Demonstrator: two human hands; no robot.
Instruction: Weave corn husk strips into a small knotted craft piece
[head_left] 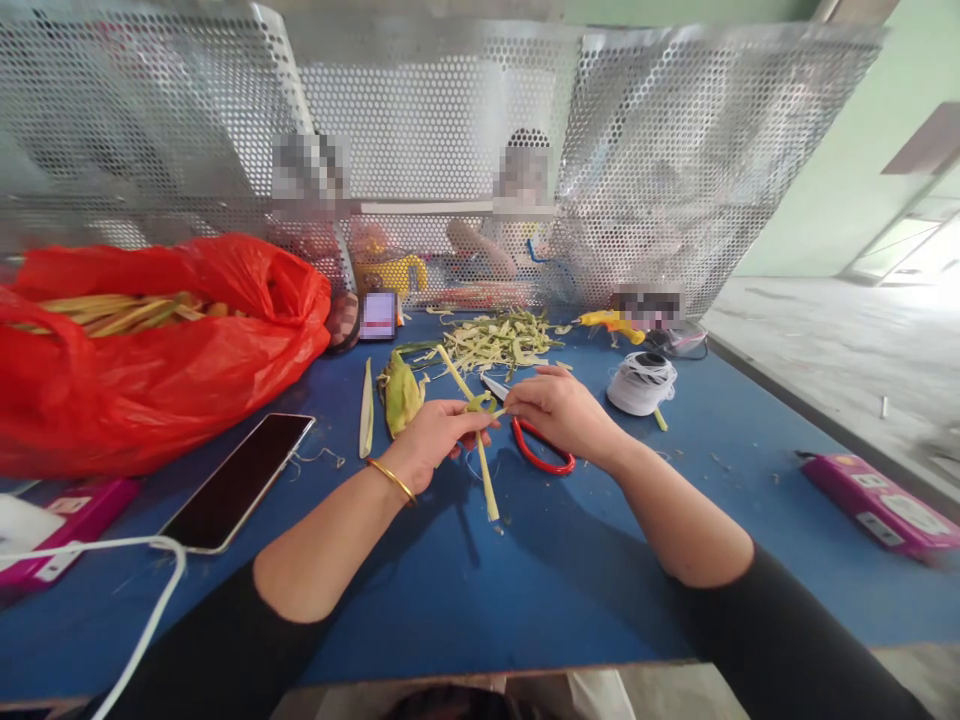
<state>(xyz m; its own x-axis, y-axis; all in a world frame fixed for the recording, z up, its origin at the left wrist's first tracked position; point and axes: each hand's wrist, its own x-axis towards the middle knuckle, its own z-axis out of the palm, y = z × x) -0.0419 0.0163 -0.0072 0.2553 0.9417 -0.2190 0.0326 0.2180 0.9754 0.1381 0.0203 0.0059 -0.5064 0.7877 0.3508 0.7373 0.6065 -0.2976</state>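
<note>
My left hand [437,432] is closed on a long pale green leaf strip [480,450] that slants across the blue table [525,580]. Just to its right, my right hand [559,408] pinches the same strip near a folded knot. Red-handled scissors [536,450] lie on the table right under my right hand. A folded green leaf piece [401,392] and a thin strip [366,408] lie left of my left hand. A heap of leaf trimmings [501,340] sits behind both hands.
A red plastic bag [150,350] of leaves fills the left side. A phone [238,480], a white cable [142,600] and pink boxes [877,500] lie around. A white thread spool [641,382] and yellow glue gun [611,322] sit right. Other people sit behind a perforated metal screen [450,130].
</note>
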